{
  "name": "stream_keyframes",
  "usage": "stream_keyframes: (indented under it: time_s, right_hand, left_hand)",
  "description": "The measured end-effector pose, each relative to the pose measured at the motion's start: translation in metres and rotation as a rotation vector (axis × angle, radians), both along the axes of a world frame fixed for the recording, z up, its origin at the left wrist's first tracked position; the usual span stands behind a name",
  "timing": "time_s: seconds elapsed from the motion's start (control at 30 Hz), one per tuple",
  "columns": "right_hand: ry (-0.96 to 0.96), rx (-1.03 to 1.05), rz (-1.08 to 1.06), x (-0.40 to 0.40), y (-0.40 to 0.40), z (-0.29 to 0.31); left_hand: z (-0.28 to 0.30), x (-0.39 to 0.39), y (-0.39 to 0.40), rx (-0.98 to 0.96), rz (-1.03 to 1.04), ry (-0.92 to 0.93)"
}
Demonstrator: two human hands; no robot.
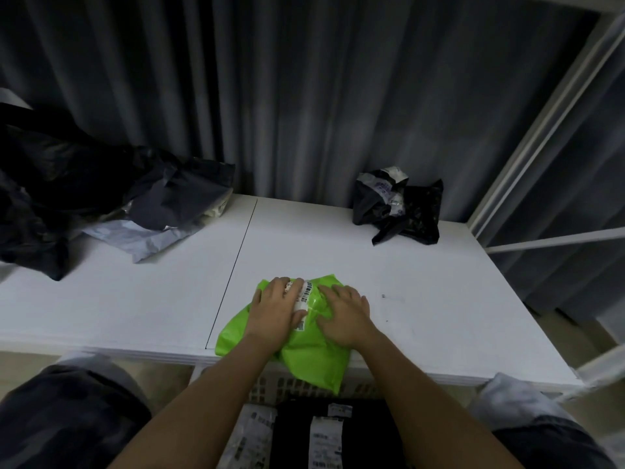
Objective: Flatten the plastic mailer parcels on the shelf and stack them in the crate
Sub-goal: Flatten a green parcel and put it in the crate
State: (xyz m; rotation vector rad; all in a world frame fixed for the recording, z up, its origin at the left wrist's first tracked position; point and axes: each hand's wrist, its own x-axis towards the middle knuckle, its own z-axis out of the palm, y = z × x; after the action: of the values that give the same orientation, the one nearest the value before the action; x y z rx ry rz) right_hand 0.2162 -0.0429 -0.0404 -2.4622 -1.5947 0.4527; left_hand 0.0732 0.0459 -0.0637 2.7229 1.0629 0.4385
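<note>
- A green mailer parcel point(306, 336) lay at the front edge of the white shelf point(406, 282), its near end hanging over the edge above the crate point(294, 384).
- The left hand point(275, 311) lay flat on the parcel's left half, fingers straight and spread, covering part of a white barcode label point(302, 299).
- The right hand point(343, 314) pressed on the right half, fingers extended, just beside the left; neither hand's grip was closed round anything.
- In the crate below, a black mailer point(338, 434) with white labels lay flat, beside what seemed to be a grey one point(252, 431), partly hidden by the forearms.
- A crumpled black parcel point(399, 208) sat at the back right of the shelf.
- A heap of dark and grey mailers point(111, 208) lay at the back left, well apart from the hands.
</note>
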Motion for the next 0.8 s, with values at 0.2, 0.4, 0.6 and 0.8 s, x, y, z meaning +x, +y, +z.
stream_keyframes:
  time_s: [0.2,0.4,0.6,0.8]
  right_hand:
    - [0.196,0.193,-0.378,0.026,0.025,0.019]
    - [0.665,0.169,-0.572,0.029,0.040,0.015]
    - [0.854,0.365,-0.564,0.022,0.042,0.021]
    - [0.918,0.720,-0.594,0.003,0.042,0.074]
  left_hand:
    - [0.011,-0.007,0.007,-0.058,-0.088,-0.071]
    - [0.024,-0.023,0.021,-0.089,-0.086,-0.160]
    - [0.038,-0.035,0.039,-0.069,0.237,-0.181]
    - [0.077,-0.033,0.020,-0.053,0.259,-0.348]
